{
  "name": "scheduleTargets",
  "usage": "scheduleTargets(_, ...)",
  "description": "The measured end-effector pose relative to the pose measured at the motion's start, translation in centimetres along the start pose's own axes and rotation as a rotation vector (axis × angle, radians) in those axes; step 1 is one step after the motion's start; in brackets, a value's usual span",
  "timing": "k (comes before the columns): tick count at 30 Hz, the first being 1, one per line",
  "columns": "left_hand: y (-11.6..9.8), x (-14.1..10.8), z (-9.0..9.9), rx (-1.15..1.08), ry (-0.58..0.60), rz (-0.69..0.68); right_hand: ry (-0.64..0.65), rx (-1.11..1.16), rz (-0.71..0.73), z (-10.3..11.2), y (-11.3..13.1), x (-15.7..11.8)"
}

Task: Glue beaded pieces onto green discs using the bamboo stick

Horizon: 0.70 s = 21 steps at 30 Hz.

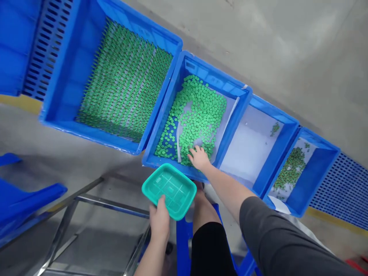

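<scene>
My left hand (160, 220) grips the near rim of a shallow teal-green plastic basket (172, 188), its thumb over the edge. The basket has a mesh floor and carries nothing. It is tilted toward me, just in front of a blue bin (166, 107). Inside that bin lie many small round green discs (201, 111), loosely heaped over whitish sheets. My right hand (199, 158) reaches over the bin's near wall and touches the discs at the near end. Its fingers are apart and bent downward; no disc shows in its grasp.
A larger blue bin (71, 76) on the left holds dense rows of upright green pieces (129, 76). Rightward are a white-lined bin (244, 142) with a few scraps and another bin (313, 180) with small brownish-green bits (291, 168). A metal frame (115, 205) stands at lower left.
</scene>
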<state>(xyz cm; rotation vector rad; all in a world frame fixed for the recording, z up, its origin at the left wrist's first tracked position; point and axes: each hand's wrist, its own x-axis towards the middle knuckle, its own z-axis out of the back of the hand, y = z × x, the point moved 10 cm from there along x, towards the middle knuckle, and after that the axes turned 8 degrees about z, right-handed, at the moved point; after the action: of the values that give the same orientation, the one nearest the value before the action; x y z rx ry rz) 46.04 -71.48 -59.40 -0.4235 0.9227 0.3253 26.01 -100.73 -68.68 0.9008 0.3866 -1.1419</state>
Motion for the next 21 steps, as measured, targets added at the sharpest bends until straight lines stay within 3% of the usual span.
scheduleTargets(6, -1.3, -0.4, 0.1, -0.082, -0.006, 0.082, 0.159, 0.099, -0.072, -5.4, 1.5, -1.6)
scheduleTargets(10, -2.3, 0.1, 0.6, -0.099, -0.035, 0.101, 0.210, 0.167, -0.108, -6.3, 1.3, -1.5)
scheduleTargets(13, -4.0, 0.4, -0.1, -0.108, -0.003, 0.065, 0.196, 0.218, -0.083, -4.4, 1.1, -1.2)
scheduleTargets(16, -6.3, 0.5, -2.0, -0.100, 0.067, 0.018, 0.125, 0.253, -0.025, -0.6, 1.9, -1.3)
scheduleTargets(21, -10.4, 0.4, -9.0, -0.131, 0.364, -0.042, -0.023, 0.217, 0.185, 5.8, 7.7, -4.2)
